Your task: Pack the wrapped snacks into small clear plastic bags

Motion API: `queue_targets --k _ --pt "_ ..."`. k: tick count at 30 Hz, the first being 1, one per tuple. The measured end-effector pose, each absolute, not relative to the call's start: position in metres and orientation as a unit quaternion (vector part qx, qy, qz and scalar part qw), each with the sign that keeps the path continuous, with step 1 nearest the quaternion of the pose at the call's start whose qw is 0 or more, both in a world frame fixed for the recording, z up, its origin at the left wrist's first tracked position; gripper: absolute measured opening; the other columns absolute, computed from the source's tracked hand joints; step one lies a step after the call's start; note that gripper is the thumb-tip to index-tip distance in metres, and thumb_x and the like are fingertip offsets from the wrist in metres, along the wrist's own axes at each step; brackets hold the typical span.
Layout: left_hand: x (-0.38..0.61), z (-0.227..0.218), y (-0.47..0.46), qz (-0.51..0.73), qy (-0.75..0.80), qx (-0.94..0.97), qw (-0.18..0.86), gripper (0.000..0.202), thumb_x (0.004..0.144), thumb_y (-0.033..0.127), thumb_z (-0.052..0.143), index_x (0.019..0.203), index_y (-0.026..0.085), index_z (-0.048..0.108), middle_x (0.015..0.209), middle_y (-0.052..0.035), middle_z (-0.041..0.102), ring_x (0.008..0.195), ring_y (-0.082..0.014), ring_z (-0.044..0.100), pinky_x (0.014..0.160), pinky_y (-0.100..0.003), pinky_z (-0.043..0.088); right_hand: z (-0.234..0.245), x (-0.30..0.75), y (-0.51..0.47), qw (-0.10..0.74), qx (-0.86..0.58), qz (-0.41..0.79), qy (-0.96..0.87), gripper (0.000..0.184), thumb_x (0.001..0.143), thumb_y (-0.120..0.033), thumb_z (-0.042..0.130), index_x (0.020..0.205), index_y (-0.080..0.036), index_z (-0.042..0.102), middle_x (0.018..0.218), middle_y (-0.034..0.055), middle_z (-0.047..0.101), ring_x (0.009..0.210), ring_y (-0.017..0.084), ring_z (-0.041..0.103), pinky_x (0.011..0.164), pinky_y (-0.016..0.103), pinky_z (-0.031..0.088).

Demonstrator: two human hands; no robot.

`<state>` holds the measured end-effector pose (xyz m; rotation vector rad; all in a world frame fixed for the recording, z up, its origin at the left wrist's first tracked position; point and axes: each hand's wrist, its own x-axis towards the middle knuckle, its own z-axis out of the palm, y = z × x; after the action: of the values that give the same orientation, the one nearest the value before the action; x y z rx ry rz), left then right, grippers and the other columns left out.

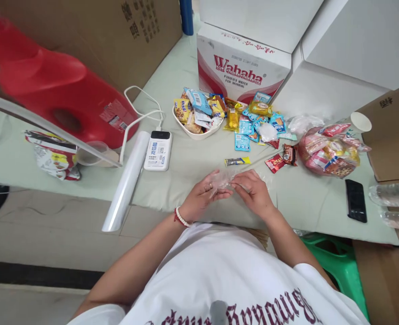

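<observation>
My left hand [202, 196] and my right hand [253, 192] meet near the table's front edge, both pinching a thin clear plastic bag [223, 179] between their fingers. The left wrist wears a red and white bead bracelet. Just beyond the hands lies a small yellow and blue snack stick [237, 161]. Farther back, a white heart-shaped bowl [195, 132] holds several wrapped snacks, and loose blue and yellow packets [250, 121] are scattered beside it. Red snack packets [280, 159] lie to the right of the stick.
A clear bag full of snacks [330, 151] and a paper cup [360, 122] sit at right, a black phone [355, 200] nearer the edge. A white power bank [158, 150], a plastic roll [126, 180] and a red jug [57, 97] are at left. A Wahaha box [240, 67] stands behind.
</observation>
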<state>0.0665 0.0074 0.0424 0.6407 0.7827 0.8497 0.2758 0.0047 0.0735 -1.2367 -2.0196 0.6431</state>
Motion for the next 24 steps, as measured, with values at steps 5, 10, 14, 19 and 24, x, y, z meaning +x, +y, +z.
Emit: queue_targets --k 5,10,14,19,24 --pt "0.066 0.043 0.012 0.392 0.476 0.268 0.74 0.058 0.062 0.052 0.094 0.096 0.014 0.067 0.088 -0.007 0.079 0.081 -0.0207 0.076 0.081 -0.036 0.062 0.068 0.277 0.003 0.35 -0.505 0.308 -0.726 0.016 0.101 -0.04 0.06 0.101 -0.026 0.068 0.099 0.0066 0.07 0.099 0.024 0.062 0.089 0.04 0.05" --pt "0.075 0.047 0.013 0.39 0.476 0.338 0.712 0.051 0.068 0.061 0.085 0.081 0.017 0.064 0.067 -0.001 0.071 0.057 -0.0124 0.064 0.055 -0.024 0.05 0.058 0.268 0.003 0.353 -0.479 0.353 -0.722 0.023 0.095 -0.048 0.069 0.102 -0.027 0.071 0.105 0.0072 0.07 0.104 0.025 0.062 0.093 0.042 0.05" --pt "0.072 0.048 0.015 0.393 0.474 0.391 0.684 0.047 0.077 0.062 0.077 0.078 0.018 0.059 0.062 0.0028 0.063 0.05 -0.0084 0.05 0.051 -0.022 0.039 0.05 0.279 0.006 0.416 -0.528 0.426 -0.605 0.025 0.099 -0.048 0.062 0.089 -0.024 0.065 0.089 0.0027 0.065 0.083 0.019 0.061 0.08 0.034 0.051" --pt "0.078 0.049 0.014 0.389 0.443 0.483 0.647 0.046 0.083 0.061 0.072 0.073 0.018 0.057 0.067 0.0038 0.052 0.064 -0.0104 0.044 0.063 -0.025 0.036 0.055 0.281 0.002 0.41 -0.493 0.44 -0.628 0.042 0.082 -0.059 0.079 0.107 -0.027 0.068 0.12 0.0081 0.064 0.116 0.025 0.059 0.099 0.04 0.051" --pt "0.082 0.048 0.016 0.392 0.395 0.512 0.655 0.047 0.084 0.058 0.074 0.068 0.018 0.056 0.07 0.0031 0.047 0.069 -0.0117 0.043 0.067 -0.026 0.037 0.051 0.267 0.004 0.438 -0.479 0.501 -0.573 0.03 0.092 -0.055 0.07 0.097 -0.025 0.071 0.11 0.0063 0.067 0.11 0.022 0.064 0.101 0.04 0.053"
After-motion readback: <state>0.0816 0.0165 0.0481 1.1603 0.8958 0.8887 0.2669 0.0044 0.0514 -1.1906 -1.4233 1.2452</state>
